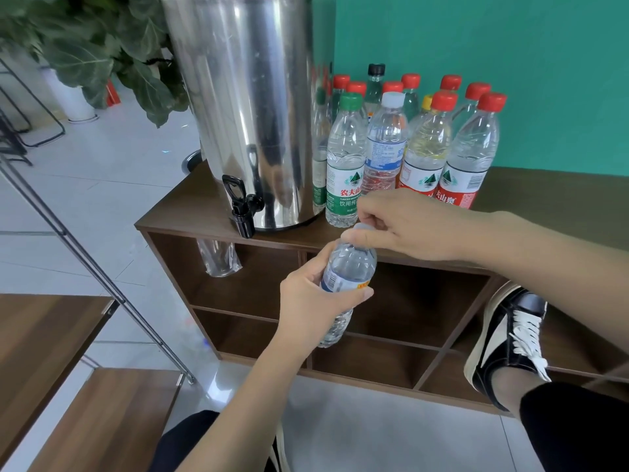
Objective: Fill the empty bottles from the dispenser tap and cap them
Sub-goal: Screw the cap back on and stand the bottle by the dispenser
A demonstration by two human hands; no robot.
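Currently: left hand (315, 298) grips clear plastic bottle (347, 270) mid-frame, steadying it; right hand (391, 223) pinches white cap (363, 227), apparently twisting.

Left hand (316, 301): forearm rises from the near bottom edge, bare, angled up and to the right. Fingers and thumb curled round the middle of a clear bottle (350, 267), thumb lying across its near side, held tilted in front of the body.

Right hand (401, 226): bare forearm enters from the right edge and reaches left, wrist level, back of hand up. Fingertips and thumb pinch the white cap (362, 227) at the bottle's top. It sits just above and farther than the left hand.
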